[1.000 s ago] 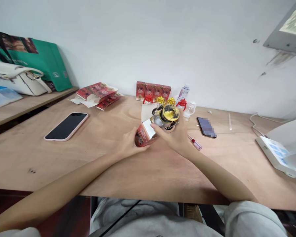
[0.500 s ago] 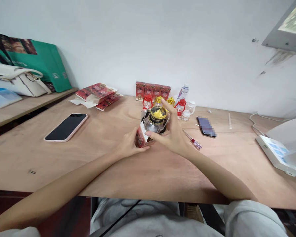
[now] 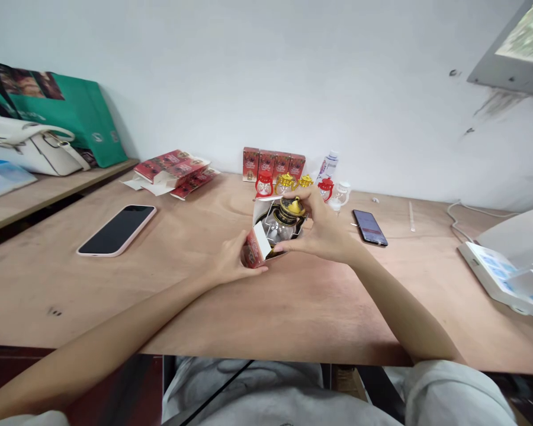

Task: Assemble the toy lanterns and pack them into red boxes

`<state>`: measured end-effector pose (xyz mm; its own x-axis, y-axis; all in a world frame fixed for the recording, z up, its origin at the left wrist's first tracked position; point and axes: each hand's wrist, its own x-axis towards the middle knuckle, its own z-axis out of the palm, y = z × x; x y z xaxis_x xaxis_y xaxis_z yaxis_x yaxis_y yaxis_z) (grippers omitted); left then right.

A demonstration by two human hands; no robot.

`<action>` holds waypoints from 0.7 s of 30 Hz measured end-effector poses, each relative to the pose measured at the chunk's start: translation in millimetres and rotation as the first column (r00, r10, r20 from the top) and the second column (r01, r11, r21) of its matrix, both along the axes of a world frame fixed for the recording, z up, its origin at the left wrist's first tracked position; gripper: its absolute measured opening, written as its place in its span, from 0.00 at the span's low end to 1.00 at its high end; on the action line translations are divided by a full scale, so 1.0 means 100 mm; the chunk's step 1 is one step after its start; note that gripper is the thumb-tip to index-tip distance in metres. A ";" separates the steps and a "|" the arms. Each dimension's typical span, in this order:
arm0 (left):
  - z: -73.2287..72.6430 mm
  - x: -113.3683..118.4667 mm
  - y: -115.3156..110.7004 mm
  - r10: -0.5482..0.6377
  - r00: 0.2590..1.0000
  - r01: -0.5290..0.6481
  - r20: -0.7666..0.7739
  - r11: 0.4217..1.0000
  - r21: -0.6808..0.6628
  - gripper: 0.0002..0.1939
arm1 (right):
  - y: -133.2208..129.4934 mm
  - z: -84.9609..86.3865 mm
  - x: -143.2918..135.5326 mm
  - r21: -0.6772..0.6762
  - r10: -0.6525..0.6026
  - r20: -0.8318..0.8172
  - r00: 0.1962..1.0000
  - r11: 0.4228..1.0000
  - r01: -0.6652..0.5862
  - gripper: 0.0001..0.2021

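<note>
Above the middle of the table, my left hand [image 3: 233, 259] is wrapped round a small red box [image 3: 251, 253] with a white flap standing up. My right hand [image 3: 317, 231] grips a black and gold lantern [image 3: 281, 222] with a clear globe, its thumb low on the side and its fingers near the gold cap. The lantern is tilted and lies against the box's white flaps. Its lower end is partly hidden by the box and my thumb. Just behind stand small lanterns, among them a red one [image 3: 264, 184] and a gold one [image 3: 285, 182].
Several red boxes [image 3: 251, 164] and a bottle [image 3: 327, 167] stand by the wall. Flattened red cartons [image 3: 173, 168] lie back left, a pink-cased phone [image 3: 116, 231] at left. Another phone [image 3: 370, 227] and a white device [image 3: 501, 278] are at right. Bags [image 3: 86, 118] sit far left.
The lantern is tilted further to the right and its side shows more. My right hand has turned and shifted slightly right, now covering the screwdriver. My left hand has barely moved.
</note>
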<state>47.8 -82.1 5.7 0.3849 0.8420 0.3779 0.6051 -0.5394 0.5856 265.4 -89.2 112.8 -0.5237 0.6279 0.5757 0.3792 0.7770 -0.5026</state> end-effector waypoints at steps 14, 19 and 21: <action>-0.09 -0.03 0.03 0.000 0.999 -0.002 0.046 0.999 0.041 0.32 | -0.11 0.03 -0.04 0.182 -0.086 0.166 0.982 0.982 0.055 0.33; -0.05 -0.02 0.01 -0.006 0.999 0.004 0.047 0.999 0.046 0.32 | -0.10 0.07 0.01 0.173 -0.046 0.216 0.975 0.985 0.008 0.30; -0.02 -0.01 -0.01 -0.030 0.997 0.027 0.068 0.999 0.040 0.33 | -0.10 0.10 0.04 0.157 -0.022 0.218 0.976 0.987 -0.013 0.30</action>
<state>46.8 -82.8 4.1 0.3805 0.8154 0.4363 0.5485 -0.5788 0.6034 269.2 -98.8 122.8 -0.6449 0.5416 0.5393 0.4699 0.8374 -0.2791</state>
